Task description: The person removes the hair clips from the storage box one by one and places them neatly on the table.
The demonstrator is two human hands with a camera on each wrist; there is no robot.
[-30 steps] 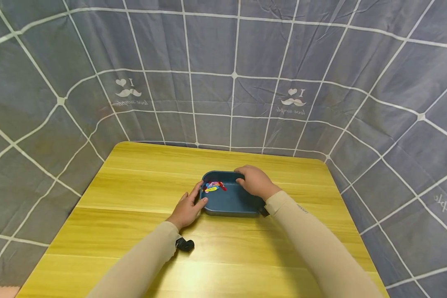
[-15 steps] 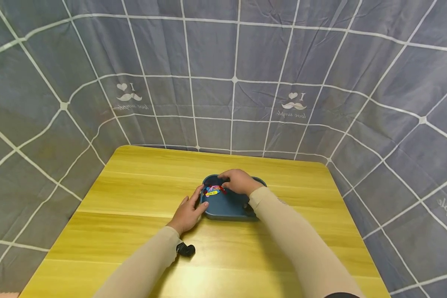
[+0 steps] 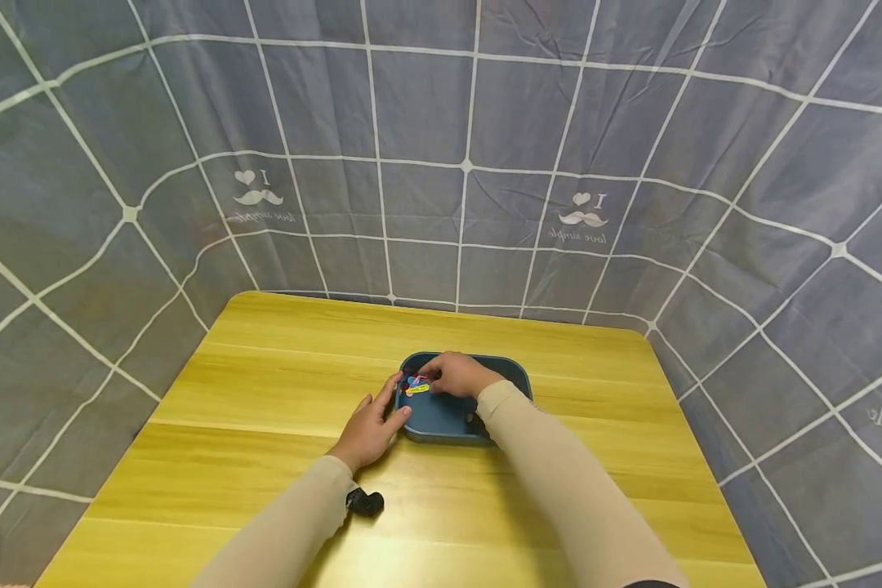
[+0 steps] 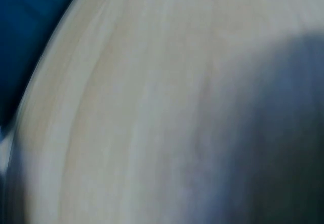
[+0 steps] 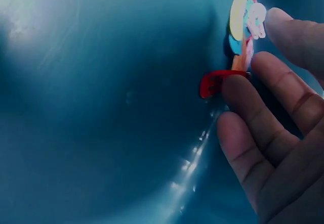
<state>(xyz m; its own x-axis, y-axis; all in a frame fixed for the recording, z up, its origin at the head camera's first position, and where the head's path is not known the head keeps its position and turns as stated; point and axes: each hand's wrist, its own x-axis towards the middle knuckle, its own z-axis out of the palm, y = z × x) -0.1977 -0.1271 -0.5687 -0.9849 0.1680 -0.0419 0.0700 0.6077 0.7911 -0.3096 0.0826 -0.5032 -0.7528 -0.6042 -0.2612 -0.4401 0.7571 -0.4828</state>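
Note:
Several small colourful hair clips [image 3: 417, 389] lie in the left end of a dark blue tray [image 3: 441, 420]. My right hand [image 3: 461, 376] reaches down into the tray, its fingertips right at the clips. In the right wrist view, the loosely bent fingers [image 5: 243, 95] are spread beside the pile. A red clip [image 5: 211, 84] shows at one fingertip, and a white and pink figure clip [image 5: 257, 19] sits by the uppermost digit. My left hand [image 3: 367, 429] rests along the tray's left side, fingers extended and thumb at the near rim.
The tray stands on a yellow wood-grain table [image 3: 265, 392]. A grey curtain [image 3: 426, 196] with white grid lines hangs around the back and sides. A small black device [image 3: 365, 502] is worn at the left wrist.
My right hand has moved left from the tray's far rim, down to the clips inside. The left hand stays at the tray's left side. The view has tilted up slightly.

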